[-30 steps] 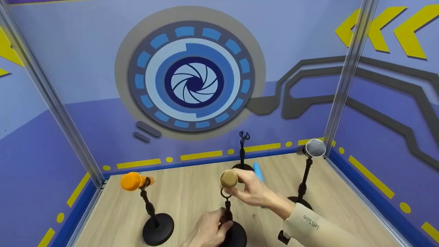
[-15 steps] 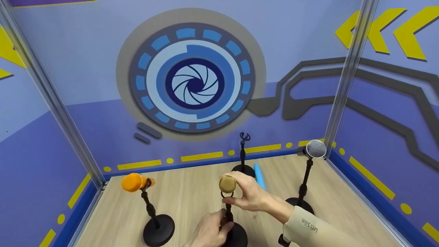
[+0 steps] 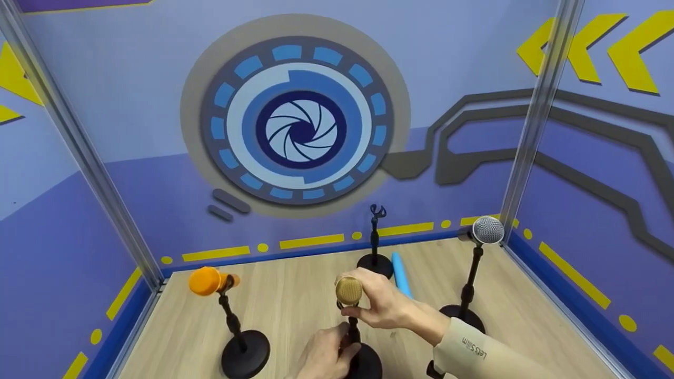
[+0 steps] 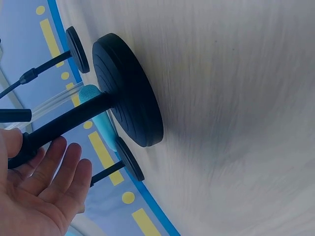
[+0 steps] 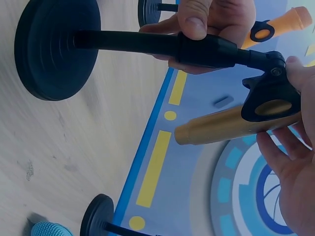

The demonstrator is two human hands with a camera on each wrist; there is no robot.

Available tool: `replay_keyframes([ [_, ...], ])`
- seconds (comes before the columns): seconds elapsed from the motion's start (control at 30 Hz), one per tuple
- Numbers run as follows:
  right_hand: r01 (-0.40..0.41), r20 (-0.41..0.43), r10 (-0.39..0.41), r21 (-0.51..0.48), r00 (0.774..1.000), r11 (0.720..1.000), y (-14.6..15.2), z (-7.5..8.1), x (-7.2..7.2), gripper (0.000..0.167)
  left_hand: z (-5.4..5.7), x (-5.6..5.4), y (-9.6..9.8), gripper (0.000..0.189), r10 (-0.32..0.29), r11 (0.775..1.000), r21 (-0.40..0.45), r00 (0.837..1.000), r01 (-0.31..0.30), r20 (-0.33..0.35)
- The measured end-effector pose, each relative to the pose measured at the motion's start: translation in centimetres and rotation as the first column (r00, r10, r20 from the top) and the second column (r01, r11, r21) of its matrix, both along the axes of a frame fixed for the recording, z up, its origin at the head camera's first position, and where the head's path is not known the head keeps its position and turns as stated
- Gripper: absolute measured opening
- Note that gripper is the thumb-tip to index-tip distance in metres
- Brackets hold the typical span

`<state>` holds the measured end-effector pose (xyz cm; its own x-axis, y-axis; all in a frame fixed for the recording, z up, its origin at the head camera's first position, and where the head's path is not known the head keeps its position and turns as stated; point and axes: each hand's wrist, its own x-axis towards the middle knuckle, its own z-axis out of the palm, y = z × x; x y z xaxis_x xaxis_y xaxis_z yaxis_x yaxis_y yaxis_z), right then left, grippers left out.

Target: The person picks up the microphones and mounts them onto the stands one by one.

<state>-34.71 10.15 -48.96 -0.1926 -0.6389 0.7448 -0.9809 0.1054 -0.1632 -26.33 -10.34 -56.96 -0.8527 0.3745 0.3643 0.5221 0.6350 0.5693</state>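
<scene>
A gold microphone [image 3: 349, 290] sits in the clip [image 5: 268, 98] of a black desk stand [image 4: 129, 93], its body [image 5: 211, 129] passing through the ring. My right hand [image 3: 387, 302] holds the microphone near its mesh head, thumb by the clip and fingers along the far side. Lower down, my left hand [image 3: 329, 351] grips the stand's pole at its collar [image 5: 206, 51]. The round base rests on the wooden table [image 3: 295, 295]. In the head view my hands cover part of the pole.
An orange microphone [image 3: 205, 281] on a stand is at left, a silver-headed microphone [image 3: 488, 230] on another at right. Behind stands a stand with a bare clip [image 3: 377, 211], beside a blue microphone [image 3: 401, 276] lying down. Patterned panels [image 3: 126, 210] enclose the table.
The gold microphone's head has come down closer to the clip, my right hand moving with it. My left hand keeps its hold on the pole.
</scene>
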Motion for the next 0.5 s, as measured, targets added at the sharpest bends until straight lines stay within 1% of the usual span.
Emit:
replay_keyframes([
  [0.27, 0.052, -0.065, -0.053, -0.017, 0.997, 0.999, -0.27, 0.17, 0.20, 0.057, -0.15, -0.15, 0.05, 0.022, 0.004, 1.000, 0.023, 1.000, -0.004, -0.006],
  [0.5, 0.080, -0.097, -0.088, -0.081, 0.991, 0.993, -0.58, 0.13, 0.52, 0.060, -0.28, -0.05, 0.19, 0.020, 0.016, 1.000, 0.021, 1.000, -0.016, -0.024],
])
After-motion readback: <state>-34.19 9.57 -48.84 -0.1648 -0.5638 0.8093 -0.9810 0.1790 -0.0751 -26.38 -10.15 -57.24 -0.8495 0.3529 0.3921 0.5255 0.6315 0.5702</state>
